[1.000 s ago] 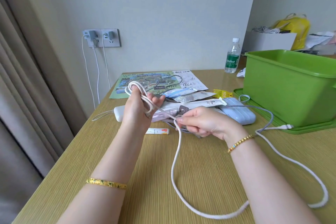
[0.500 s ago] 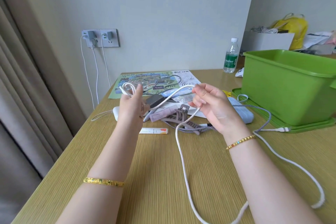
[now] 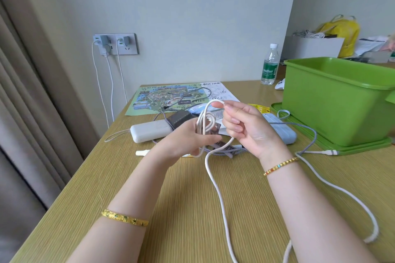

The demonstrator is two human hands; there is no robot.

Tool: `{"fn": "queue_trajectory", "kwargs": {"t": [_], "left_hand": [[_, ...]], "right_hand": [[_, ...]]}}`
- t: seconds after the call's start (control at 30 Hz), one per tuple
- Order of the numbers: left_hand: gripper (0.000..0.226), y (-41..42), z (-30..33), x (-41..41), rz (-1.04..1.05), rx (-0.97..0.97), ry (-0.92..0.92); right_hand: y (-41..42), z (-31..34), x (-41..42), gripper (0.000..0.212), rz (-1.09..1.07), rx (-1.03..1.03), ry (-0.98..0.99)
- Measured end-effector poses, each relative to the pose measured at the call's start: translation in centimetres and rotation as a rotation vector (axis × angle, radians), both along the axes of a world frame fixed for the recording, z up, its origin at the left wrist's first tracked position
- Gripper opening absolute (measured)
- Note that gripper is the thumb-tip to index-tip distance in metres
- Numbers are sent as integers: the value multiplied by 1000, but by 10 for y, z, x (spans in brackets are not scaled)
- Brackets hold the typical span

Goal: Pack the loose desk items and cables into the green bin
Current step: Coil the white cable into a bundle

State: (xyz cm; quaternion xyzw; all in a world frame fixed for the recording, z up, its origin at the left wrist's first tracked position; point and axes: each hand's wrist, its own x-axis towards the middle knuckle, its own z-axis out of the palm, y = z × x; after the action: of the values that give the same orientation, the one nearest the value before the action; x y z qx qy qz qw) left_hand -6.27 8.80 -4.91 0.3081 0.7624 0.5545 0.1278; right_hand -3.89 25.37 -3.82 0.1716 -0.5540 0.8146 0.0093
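A long white cable (image 3: 218, 190) runs from my hands down across the wooden desk (image 3: 188, 209) and loops off to the right. My left hand (image 3: 188, 141) holds several coils of it above the desk. My right hand (image 3: 243, 126) pinches a loop of the same cable between thumb and fingers, just right of the coils. The green bin (image 3: 333, 100) stands on its green lid (image 3: 363, 147) at the right. Behind my hands lie a white power bank (image 3: 149, 133), a dark adapter (image 3: 180, 118), a light blue power bank (image 3: 284, 132) and a grey braided cable (image 3: 307, 134).
A printed map sheet (image 3: 168, 98) lies at the back of the desk. A water bottle (image 3: 269, 65) stands by the wall. Two chargers sit in the wall socket (image 3: 115, 44), cords hanging down. A small white tube (image 3: 142, 152) lies near my left wrist. Curtain on the left.
My right hand has carried the cable up and over toward the left hand, laying another loop onto the coil. The slack on the desk has shortened.
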Motion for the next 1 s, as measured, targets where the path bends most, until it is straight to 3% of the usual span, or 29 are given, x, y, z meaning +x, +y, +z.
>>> {"fn": "queue_trajectory", "kwargs": {"t": [0.2, 0.33, 0.5, 0.7, 0.83, 1.0], "left_hand": [[24, -2, -2, 1, 110, -19, 58], [35, -3, -1, 3, 7, -61, 47], [34, -5, 0, 5, -148, 46, -95], [29, -1, -4, 0, -70, 154, -124], [37, -5, -6, -9, 10, 244, -159], [47, -10, -3, -14, 16, 403, -265]], "right_hand": [[-1, -2, -2, 15, -143, 183, -25], [-2, -3, -2, 16, -117, 335, -35], [-1, -1, 0, 11, 9, 373, -37], [-5, -5, -2, 12, -182, 450, -44], [-2, 0, -2, 5, -212, 304, -47], [7, 0, -6, 14, -391, 85, -129]]}}
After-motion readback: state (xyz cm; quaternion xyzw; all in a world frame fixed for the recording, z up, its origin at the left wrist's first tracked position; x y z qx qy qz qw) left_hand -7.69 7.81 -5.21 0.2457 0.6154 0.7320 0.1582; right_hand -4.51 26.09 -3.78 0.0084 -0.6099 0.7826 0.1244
